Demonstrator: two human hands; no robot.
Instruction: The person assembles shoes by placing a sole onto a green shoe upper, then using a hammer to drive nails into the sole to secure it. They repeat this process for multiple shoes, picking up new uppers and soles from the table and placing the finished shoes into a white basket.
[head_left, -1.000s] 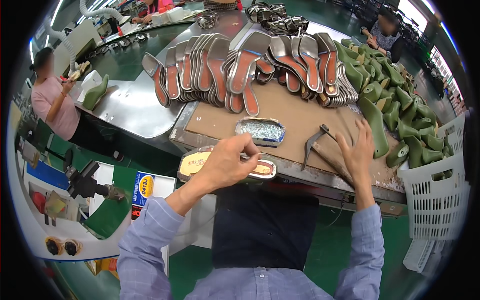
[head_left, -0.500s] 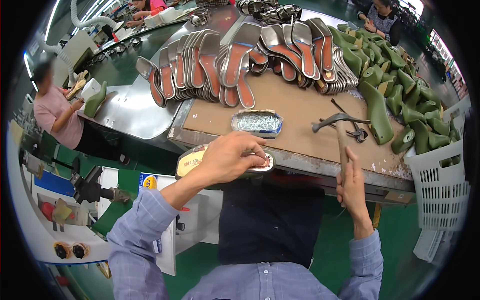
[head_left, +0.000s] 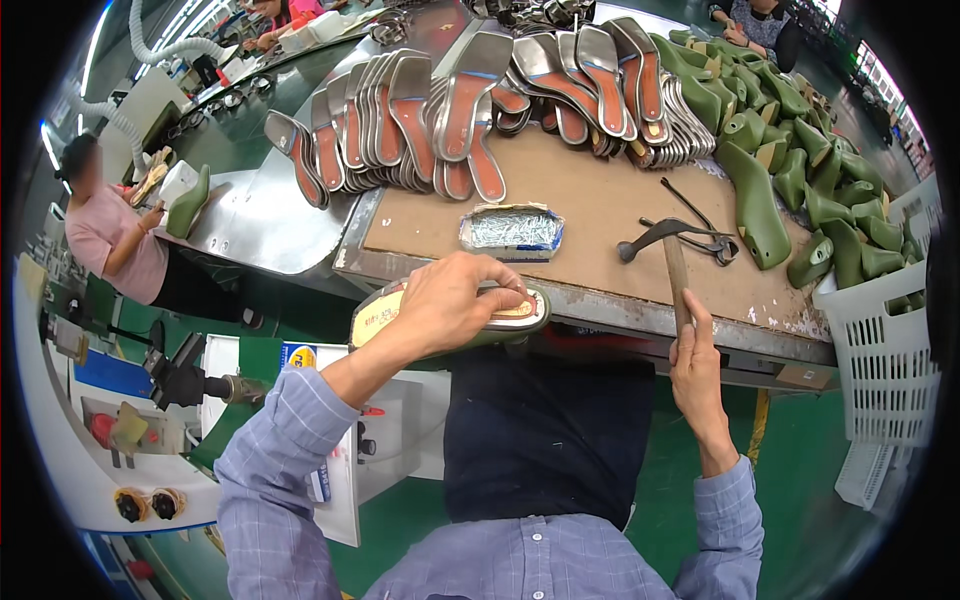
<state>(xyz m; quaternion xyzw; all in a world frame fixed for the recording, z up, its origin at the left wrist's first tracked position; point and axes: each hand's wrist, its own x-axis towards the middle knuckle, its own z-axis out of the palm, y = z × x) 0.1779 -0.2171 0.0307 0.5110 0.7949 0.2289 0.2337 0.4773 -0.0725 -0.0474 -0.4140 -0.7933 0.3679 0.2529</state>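
A green shoe last [head_left: 537,322] lies sole up at the bench's front edge, with a pale yellow insole [head_left: 376,318] along its top. Over it rests my left hand [head_left: 445,300], thumb and forefinger pinched together at the heel end. Whatever sits between those fingertips is too small to make out. In my right hand [head_left: 697,375] is a hammer [head_left: 677,280], gripped by its wooden handle with the dark metal head up over the bench. Just beyond the last stands an open box of nails [head_left: 512,230]. Dark pincers [head_left: 722,247] lie behind the hammer head.
Rows of metal-edged insoles with reddish-brown faces [head_left: 405,110] stand across the back of the bench. Many green lasts [head_left: 760,215] are heaped at right, beside a white plastic basket [head_left: 885,350]. A person in pink [head_left: 120,230] works at the left; others sit farther back.
My view has tilted slightly, so the bench sits higher in the picture. The hammer has come a little nearer to me. My left hand keeps its pinch at the heel of the last.
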